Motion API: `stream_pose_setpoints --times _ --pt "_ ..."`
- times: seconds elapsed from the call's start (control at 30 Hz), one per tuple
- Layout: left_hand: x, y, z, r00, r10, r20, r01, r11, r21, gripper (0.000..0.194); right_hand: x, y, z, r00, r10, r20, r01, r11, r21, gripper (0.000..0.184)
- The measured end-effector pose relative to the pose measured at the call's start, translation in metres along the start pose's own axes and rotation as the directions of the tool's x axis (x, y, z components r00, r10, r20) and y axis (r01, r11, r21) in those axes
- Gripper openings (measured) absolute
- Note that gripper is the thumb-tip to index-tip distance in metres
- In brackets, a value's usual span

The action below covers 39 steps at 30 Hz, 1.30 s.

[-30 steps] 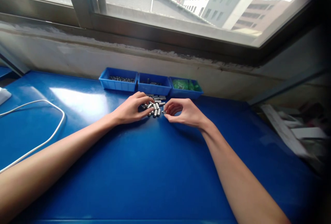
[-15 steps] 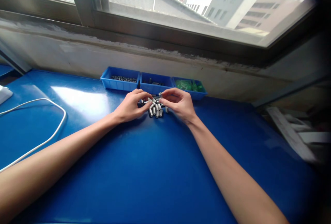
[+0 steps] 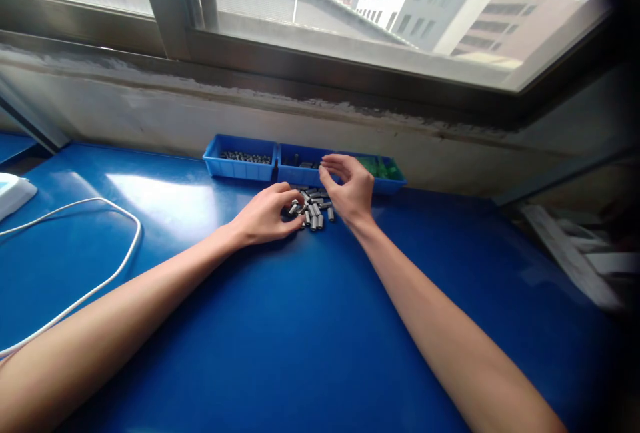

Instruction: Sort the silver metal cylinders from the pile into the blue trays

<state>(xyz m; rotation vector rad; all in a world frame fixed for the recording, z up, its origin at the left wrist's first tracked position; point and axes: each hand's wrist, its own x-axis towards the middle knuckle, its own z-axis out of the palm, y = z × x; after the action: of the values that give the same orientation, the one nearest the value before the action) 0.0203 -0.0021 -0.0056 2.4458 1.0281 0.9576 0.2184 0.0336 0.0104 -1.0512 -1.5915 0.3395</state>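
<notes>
A heap of small metallic cylinder-like pieces (image 3: 316, 210) lies on the blue tabletop. My left hand (image 3: 267, 214) rests at the heap's left side, thumb and fingers apart and curved around some pieces; it grips none that I can see. Behind the heap, my right hand (image 3: 351, 186) hovers by the front rim of the middle blue bin (image 3: 295, 174). Its thumb and fingertips stand slightly apart, with no piece visible between them. A few dark pieces lie inside that bin.
The left blue bin (image 3: 237, 168) holds many small metallic parts. Green pieces (image 3: 383, 166) fill the right one. A white cable (image 3: 133, 240) curves across the table's left, near a white device (image 3: 15, 192). Behind the bins runs a wall below a window.
My right hand has moved up and away from the heap to the middle bin; the metallic cylinder in its fingertips no longer shows. My left hand stays at the heap, fingers wider apart.
</notes>
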Motion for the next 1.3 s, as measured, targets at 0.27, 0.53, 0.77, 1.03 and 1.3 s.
stream_pose_setpoints --times 0.27,0.53,0.77,1.03,1.3 --pt "-0.003 0.009 -0.003 0.999 0.018 0.041 -0.026 0.978 0.207 0.03 -0.031 -0.014 -0.011 0.986 -0.154 0.059 0.162 0.968 -0.19 0.011" --pt "-0.007 0.015 0.0 0.999 0.017 0.052 -0.037 0.913 0.407 0.031 -0.031 -0.009 -0.007 0.974 -0.13 0.186 0.159 0.975 -0.152 0.012" --pt "-0.008 0.015 0.002 1.0 0.002 0.02 -0.009 0.928 0.373 0.024 -0.031 -0.009 -0.007 0.978 -0.104 0.18 0.126 0.985 -0.114 0.012" --pt "-0.007 0.014 0.0 0.999 0.028 0.027 -0.035 0.946 0.323 0.016 -0.029 -0.007 -0.007 0.985 -0.051 0.167 0.068 0.993 -0.098 0.014" --pt "-0.007 0.009 0.002 0.999 0.042 -0.018 -0.036 0.971 0.238 0.012 -0.029 -0.007 -0.008 0.984 -0.028 0.175 0.045 0.994 -0.096 0.015"
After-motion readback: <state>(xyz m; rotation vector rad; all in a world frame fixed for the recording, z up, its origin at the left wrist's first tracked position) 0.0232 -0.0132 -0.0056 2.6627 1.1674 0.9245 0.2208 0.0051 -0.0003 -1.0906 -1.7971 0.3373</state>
